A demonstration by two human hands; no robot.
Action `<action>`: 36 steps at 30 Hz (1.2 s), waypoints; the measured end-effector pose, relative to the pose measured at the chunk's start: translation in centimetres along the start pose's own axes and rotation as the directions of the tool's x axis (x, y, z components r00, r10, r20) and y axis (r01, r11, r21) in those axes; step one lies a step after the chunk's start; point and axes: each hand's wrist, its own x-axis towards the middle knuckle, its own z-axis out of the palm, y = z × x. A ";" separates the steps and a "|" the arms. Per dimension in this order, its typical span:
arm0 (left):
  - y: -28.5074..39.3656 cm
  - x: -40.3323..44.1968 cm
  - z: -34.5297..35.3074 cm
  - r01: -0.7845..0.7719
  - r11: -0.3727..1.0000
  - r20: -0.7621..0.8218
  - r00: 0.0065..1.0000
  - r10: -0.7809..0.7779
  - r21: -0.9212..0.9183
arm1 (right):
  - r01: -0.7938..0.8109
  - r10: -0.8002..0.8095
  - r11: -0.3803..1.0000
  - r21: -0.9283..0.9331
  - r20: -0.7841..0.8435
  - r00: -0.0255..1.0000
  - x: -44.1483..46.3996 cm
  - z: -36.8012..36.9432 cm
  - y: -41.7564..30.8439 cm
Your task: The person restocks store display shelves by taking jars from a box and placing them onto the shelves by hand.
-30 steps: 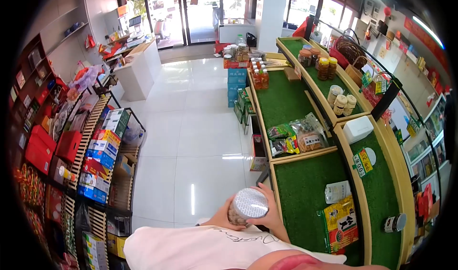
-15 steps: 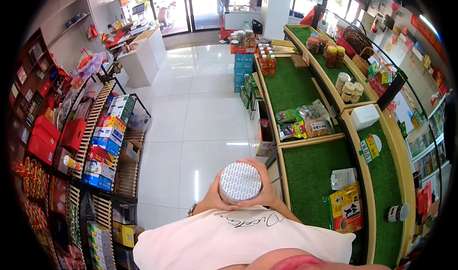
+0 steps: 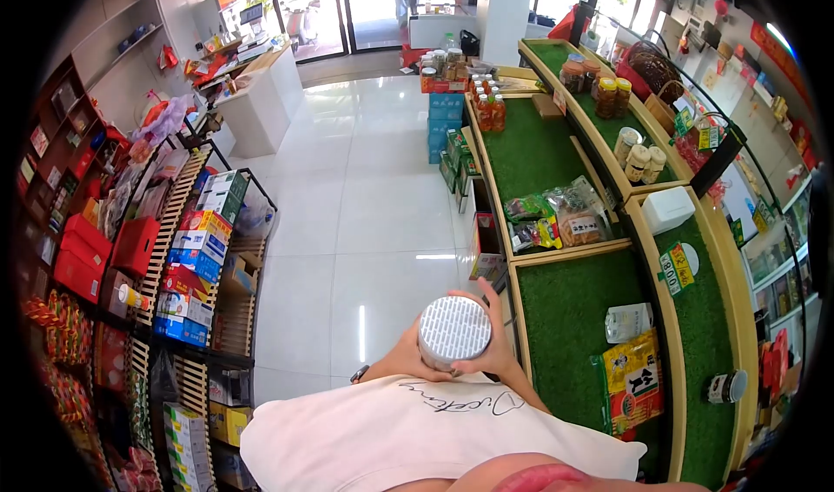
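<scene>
A round jar [image 3: 454, 329] with a silvery, patterned lid is held upright in front of my chest. My left hand [image 3: 407, 354] wraps round its left side. On the right side, my right hand [image 3: 497, 340] supports the jar, with a finger raised off it near the lid's upper right edge. To the right, a green-lined shelf [image 3: 565, 318] holds a clear plastic container [image 3: 627, 322] and a yellow and red packet [image 3: 632, 379].
Wooden display shelving runs along the right, with bottles [image 3: 491, 112], bagged goods [image 3: 578, 218], a white box [image 3: 668, 209] and a dark jar [image 3: 726, 386]. Boxes [image 3: 187, 288] fill a slatted rack on the left. A counter [image 3: 259, 109] stands further ahead.
The jar, tilted at first, is now upright with its lid facing up. It has shifted slightly right since the last frame, and a finger of my right hand has lifted off it.
</scene>
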 end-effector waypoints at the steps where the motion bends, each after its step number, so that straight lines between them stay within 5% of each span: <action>1: -0.5 0.0 0.4 -0.003 0.998 -0.015 1.000 0.002 -0.058 | -0.034 0.035 0.998 0.045 -0.036 0.999 0.0 0.3 -0.1; 6: -1.3 0.2 3.0 -0.056 0.976 -0.134 0.991 0.028 -0.209 | -0.125 0.126 0.989 0.084 -0.009 0.992 0.2 -1.0 0.5; 15: -3.6 -0.1 3.2 -0.007 0.986 -0.153 0.988 -0.019 -0.167 | -0.278 0.288 0.956 0.091 -0.128 0.949 -1.7 -1.2 2.1; 36: -3.5 0.4 3.0 0.022 0.982 -0.096 0.995 -0.041 -0.190 | -0.255 0.277 0.955 0.153 -0.153 0.949 -2.5 -1.3 1.7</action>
